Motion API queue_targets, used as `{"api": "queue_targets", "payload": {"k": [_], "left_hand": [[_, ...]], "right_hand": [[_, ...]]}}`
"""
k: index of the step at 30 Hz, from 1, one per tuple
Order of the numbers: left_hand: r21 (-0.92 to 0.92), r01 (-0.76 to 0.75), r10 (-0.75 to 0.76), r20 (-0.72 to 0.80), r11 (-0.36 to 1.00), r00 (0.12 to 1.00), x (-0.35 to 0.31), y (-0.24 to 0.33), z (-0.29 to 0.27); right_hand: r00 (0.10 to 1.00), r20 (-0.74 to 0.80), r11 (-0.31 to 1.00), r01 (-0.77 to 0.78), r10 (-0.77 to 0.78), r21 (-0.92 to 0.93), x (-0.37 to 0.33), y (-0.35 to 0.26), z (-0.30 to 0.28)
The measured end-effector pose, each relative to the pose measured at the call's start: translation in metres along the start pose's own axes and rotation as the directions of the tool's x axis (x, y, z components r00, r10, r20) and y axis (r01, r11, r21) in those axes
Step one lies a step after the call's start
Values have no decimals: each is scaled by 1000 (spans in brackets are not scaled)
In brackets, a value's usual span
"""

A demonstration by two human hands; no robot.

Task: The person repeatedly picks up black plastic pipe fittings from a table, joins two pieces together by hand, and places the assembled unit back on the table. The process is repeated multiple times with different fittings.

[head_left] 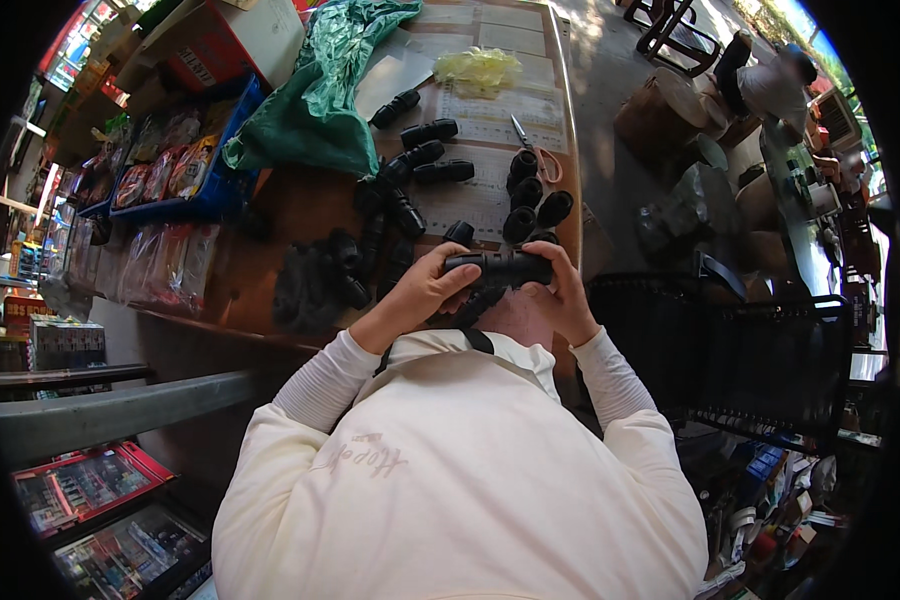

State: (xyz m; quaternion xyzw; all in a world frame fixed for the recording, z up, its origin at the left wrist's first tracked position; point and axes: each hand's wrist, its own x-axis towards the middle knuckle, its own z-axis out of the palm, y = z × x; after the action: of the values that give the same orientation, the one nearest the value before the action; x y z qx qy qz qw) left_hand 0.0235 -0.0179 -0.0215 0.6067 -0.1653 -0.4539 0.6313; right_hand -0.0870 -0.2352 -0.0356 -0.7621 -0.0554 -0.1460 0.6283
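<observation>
Because the left hand [425,292] and right hand [568,300] each clamp one end, the single black fitting [505,267] lies crosswise at the near edge of the table [295,205], seemingly for steadiness. Loose fittings [443,172] sit just beyond, presumably for short reach: at least four grouped on the right, four or more at centre; the left pile overlaps, so no exact count. Scissors [549,165]: one pair, handles toward the person. Bags: one green [335,95], one yellow [478,69].

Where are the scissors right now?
In the head view, the scissors lie toward the right edge of the table, next to the upper end of a group of black fittings.
</observation>
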Motion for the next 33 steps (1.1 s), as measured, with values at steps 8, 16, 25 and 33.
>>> {"api": "queue_targets", "payload": {"k": [8, 16, 25, 33], "left_hand": [[550, -456, 548, -4, 700, 837, -7, -1, 8], [638, -526, 635, 74, 562, 769, -9, -4, 8], [663, -423, 489, 97, 618, 867, -7, -40, 3], [824, -36, 222, -109, 565, 969, 8, -67, -27]], "right_hand": [[963, 11, 910, -257, 268, 325, -10, -3, 6], [909, 67, 811, -398, 411, 429, -13, -4, 7], [751, 224, 449, -575, 621, 684, -43, 24, 17], [941, -254, 846, -317, 225, -428, -40, 11, -42]]}}
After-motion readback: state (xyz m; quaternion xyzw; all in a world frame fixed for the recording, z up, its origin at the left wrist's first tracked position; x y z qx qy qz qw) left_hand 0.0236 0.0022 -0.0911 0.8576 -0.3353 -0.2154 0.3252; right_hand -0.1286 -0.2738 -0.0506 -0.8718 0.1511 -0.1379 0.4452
